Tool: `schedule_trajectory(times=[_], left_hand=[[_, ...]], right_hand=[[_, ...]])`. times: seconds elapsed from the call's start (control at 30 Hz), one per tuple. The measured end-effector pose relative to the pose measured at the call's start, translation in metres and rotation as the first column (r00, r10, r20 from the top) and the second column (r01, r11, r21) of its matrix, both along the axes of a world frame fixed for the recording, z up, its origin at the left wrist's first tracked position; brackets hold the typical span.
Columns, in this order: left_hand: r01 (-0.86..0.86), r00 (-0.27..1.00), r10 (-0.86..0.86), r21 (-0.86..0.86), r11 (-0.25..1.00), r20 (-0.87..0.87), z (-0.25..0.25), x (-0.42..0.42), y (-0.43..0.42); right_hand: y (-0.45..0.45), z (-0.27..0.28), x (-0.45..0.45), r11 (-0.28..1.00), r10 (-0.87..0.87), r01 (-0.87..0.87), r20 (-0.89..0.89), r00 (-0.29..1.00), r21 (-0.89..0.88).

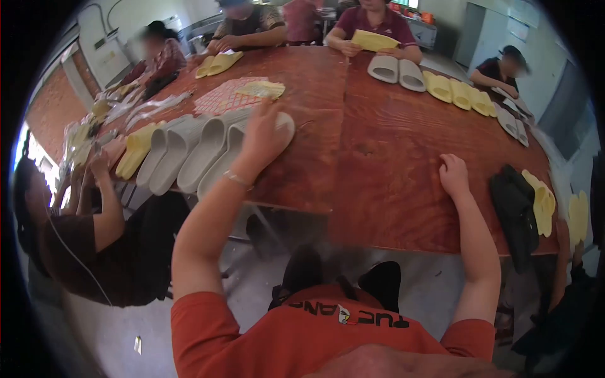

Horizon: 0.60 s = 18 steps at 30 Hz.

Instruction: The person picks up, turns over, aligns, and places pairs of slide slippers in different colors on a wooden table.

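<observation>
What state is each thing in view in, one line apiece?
Left hand: over near grey slippers, grip unclear
Right hand: resting on table, holding nothing
Near grey slippers: side by side
Checked sheets: lying overlapped
Dark item: hanging over table edge
Yellow piece: in another person's hands

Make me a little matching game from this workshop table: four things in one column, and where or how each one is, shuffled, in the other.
1. Left hand
2. Right hand
3. Checked sheet
4. Black item

A. Beside yellow slippers at the right side of the table
B. Red and whitish, behind the row of grey slippers
C. Over the near end of that grey row
D. Right of the middle seam, away from any slippers

Pairs: 1-C, 2-D, 3-B, 4-A
</observation>
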<state>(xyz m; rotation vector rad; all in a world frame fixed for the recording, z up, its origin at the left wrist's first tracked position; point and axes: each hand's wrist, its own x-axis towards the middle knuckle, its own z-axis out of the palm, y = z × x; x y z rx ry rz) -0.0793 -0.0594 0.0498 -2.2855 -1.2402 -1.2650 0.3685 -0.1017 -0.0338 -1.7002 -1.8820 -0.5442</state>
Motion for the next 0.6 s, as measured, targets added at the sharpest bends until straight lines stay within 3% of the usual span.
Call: schedule_trajectory(times=[0.03, 0.1, 0.17, 0.2, 0.27, 0.4, 0.5, 0.6], left_hand=[[-0.138, 0.99, 0.138, -0.09, 0.986, -0.002, 0.005, -0.02, -0.005], [-0.265, 0.957, 0.27, 0.056, 0.963, -0.109, -0.004, -0.078, 0.002], [-0.333, 0.943, 0.333, -0.04, 0.942, -0.005, -0.028, -0.13, 0.013], [-0.397, 0.914, 0.385, -0.088, 0.914, -0.127, -0.043, -0.15, 0.016], [-0.401, 0.915, 0.314, -0.491, 0.774, -0.253, -0.036, -0.138, 0.001], [-0.339, 0.934, 0.243, -0.441, 0.831, -0.261, -0.025, -0.125, 0.014], [-0.377, 0.925, 0.3, -0.454, 0.807, -0.234, -0.028, -0.125, 0.038], [-0.359, 0.912, 0.244, -0.356, 0.863, -0.33, -0.009, -0.09, 0.033]], right_hand=[[-0.003, 0.0, -0.001, 1.0, 0.004, -0.004, -0.001, 1.0, -0.003], [-0.006, 0.004, -0.003, 1.0, 0.021, -0.02, -0.018, 1.0, 0.01], [-0.01, 0.004, -0.006, 0.999, 0.032, -0.03, -0.047, 0.998, 0.029], [-0.011, 0.006, -0.007, 0.999, 0.032, -0.03, -0.05, 0.998, 0.031], [-0.009, 0.003, -0.006, 1.0, 0.02, -0.019, -0.057, 0.998, 0.025], [-0.007, 0.001, -0.006, 0.999, -0.004, 0.006, -0.06, 0.998, 0.033], [-0.01, -0.002, -0.007, 0.999, -0.025, 0.026, -0.063, 0.998, 0.02], [-0.01, 0.002, -0.005, 0.996, -0.046, 0.039, -0.097, 0.994, -0.075]])
